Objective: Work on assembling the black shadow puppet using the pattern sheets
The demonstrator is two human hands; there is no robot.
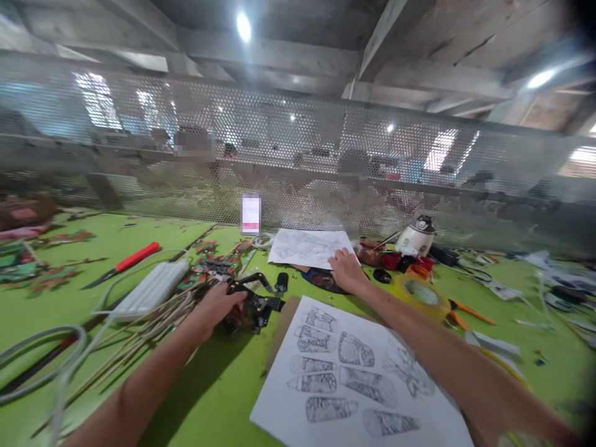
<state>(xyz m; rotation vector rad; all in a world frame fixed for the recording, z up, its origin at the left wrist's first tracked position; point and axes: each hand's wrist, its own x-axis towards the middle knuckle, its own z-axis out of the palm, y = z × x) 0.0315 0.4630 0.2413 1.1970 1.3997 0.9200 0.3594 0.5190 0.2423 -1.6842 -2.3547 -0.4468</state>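
Head view, only one camera. Your left hand (222,304) is closed over a black, angular piece (254,304) on the green table (209,397), fingers curled onto its left end; the piece lies just left of the near printed sheet (354,372) and touches nothing else you can be sure of. Your right hand (345,268) lies flat, fingers spread and slack, on the lower edge of the far printed sheet (310,247), pinning it rather than gripping.

Handling, as a guess: the black piece looks rigid, light, with thin arms sticking out; those arms likely snag or bend, so take it by the thicker middle, not the tips. Both sheets are thin paper, limp, easy to crease or slide on the smooth top; press flat or lift by a corner.

Near the left hand: a bundle of thin sticks (139,332), a white cable (41,347), a red-handled cutter (125,262). Near the right: a roll of yellow tape (421,297), orange-handled scissors (470,313), small red pots (386,256).

Hard to make out: your left palm hides where the black piece is actually held. The dark round thing under your right wrist is mostly covered. The view's edges are smeared, and everything behind the mesh screen (298,155) is blur
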